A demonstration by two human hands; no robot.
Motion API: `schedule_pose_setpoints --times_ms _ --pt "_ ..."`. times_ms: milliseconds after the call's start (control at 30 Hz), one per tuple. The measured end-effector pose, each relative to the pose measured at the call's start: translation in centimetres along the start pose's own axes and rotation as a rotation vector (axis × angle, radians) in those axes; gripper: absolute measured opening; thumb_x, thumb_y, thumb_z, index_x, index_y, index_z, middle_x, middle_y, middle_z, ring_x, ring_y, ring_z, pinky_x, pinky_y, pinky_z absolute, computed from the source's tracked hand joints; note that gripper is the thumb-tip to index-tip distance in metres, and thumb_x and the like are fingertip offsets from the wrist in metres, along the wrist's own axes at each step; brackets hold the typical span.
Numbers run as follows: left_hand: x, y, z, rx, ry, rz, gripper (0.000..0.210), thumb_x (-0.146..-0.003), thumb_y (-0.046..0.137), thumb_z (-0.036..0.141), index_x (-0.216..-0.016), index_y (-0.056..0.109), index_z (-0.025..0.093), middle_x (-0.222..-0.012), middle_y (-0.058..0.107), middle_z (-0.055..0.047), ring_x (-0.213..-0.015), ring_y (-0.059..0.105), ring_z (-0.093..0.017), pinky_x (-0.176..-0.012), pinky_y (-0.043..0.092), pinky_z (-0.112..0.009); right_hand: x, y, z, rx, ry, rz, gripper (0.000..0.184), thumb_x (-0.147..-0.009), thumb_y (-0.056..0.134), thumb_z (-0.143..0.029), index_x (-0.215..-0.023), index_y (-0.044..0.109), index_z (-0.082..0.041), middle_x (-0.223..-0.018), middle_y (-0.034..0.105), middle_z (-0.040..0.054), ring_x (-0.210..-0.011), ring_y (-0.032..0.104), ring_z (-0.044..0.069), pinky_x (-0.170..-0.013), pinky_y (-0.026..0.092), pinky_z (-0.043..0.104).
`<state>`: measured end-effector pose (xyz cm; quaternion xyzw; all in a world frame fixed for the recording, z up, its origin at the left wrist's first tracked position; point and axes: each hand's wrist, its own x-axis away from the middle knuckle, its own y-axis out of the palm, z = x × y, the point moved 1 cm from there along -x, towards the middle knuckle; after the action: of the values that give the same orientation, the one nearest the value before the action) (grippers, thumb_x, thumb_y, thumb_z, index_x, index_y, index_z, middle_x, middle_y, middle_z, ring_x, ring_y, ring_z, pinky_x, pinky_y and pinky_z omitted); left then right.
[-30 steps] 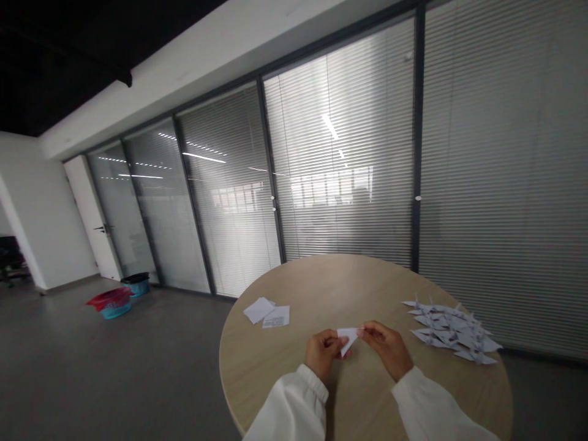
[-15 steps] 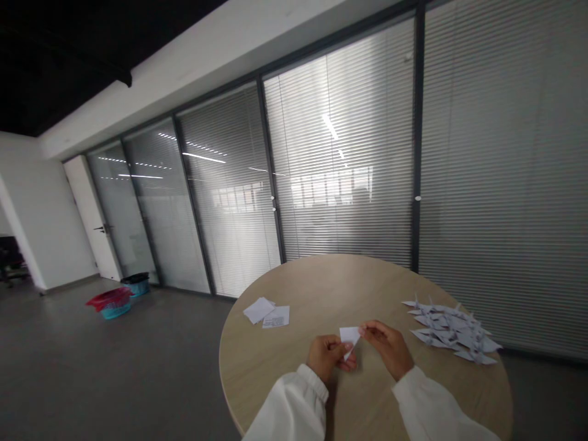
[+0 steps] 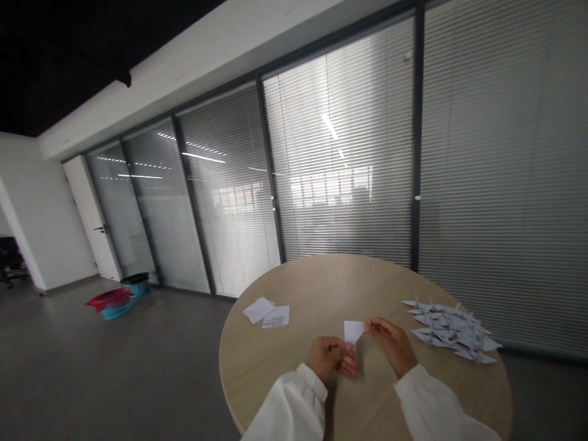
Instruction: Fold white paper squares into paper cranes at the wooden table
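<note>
A small folded paper (image 3: 353,331), white and plain on its visible side, shows a straight far edge and narrows toward its near end. It is held over the desk (image 3: 331,282), between both hands: the left hand's (image 3: 328,357) grip pinches the near end, the right hand's (image 3: 390,343) the far right corner. White paper cranes (image 3: 454,331) cluster at right.

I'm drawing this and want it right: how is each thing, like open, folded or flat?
Small paper: looks folded, held, partly hidden
Left hand: pinching its lower end
Right hand: pinching its right corner
Paper cranes: folded, bunched together
Loose sheets: flat, overlapping
Front bin: upright, red liner over rim
Back bin: upright, black liner over rim
Blinds: lowered
Door: can't tell
</note>
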<state>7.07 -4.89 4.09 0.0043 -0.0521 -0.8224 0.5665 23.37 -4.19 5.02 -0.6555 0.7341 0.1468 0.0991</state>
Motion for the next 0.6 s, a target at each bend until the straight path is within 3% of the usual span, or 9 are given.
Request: schedule_pose_setpoints --times_ms 167,300,533,600 --pt "-0.1 -0.3 -0.3 -0.185 0.141 0.050 0.043 -0.066 0.053 0.056 -0.060 0.052 0.014 -0.044 0.056 -0.001 -0.036 0.050 -0.012 -0.040 0.038 -0.023 0.1 0.1 0.0 0.007 -0.022 -0.017 0.032 -0.063 0.062 -0.046 -0.072 0.064 -0.015 -0.069 0.066 0.0046 -0.071 0.060 0.021 -0.066 0.047 0.028" --pt "-0.2 -0.7 -0.5 -0.406 0.269 0.122 0.039 -0.076 0.042 0.051 -0.061 0.053 0.016 -0.040 0.052 0.001 -0.036 0.046 -0.010 -0.043 0.037 -0.021 0.0 0.0 0.1 0.023 -0.020 -0.022 0.035 -0.062 0.062 -0.049 -0.072 0.063 -0.015 -0.070 0.065 0.0051 -0.072 0.059 0.022 -0.066 0.047 0.028" --pt "-0.4 -1.3 -0.1 -0.423 0.436 0.229 0.031 -0.076 0.048 0.042 -0.079 0.060 0.014 -0.070 0.061 -0.004 -0.064 0.052 -0.013 -0.057 0.040 -0.021 0.3 0.3 -0.4 0.087 -0.050 -0.100 0.036 -0.063 0.060 -0.050 -0.072 0.062 -0.016 -0.070 0.064 0.0043 -0.070 0.058 0.019 -0.064 0.046 0.026" --pt "-0.5 -1.5 0.1 -0.404 0.475 0.257 0.031 -0.075 0.050 0.041 -0.079 0.062 0.014 -0.069 0.060 -0.004 -0.065 0.051 -0.013 -0.060 0.039 -0.022 0.4 0.4 -0.4 0.111 -0.070 -0.134 0.036 -0.064 0.059 -0.050 -0.072 0.062 -0.015 -0.069 0.064 0.0037 -0.069 0.058 0.018 -0.063 0.045 0.025"
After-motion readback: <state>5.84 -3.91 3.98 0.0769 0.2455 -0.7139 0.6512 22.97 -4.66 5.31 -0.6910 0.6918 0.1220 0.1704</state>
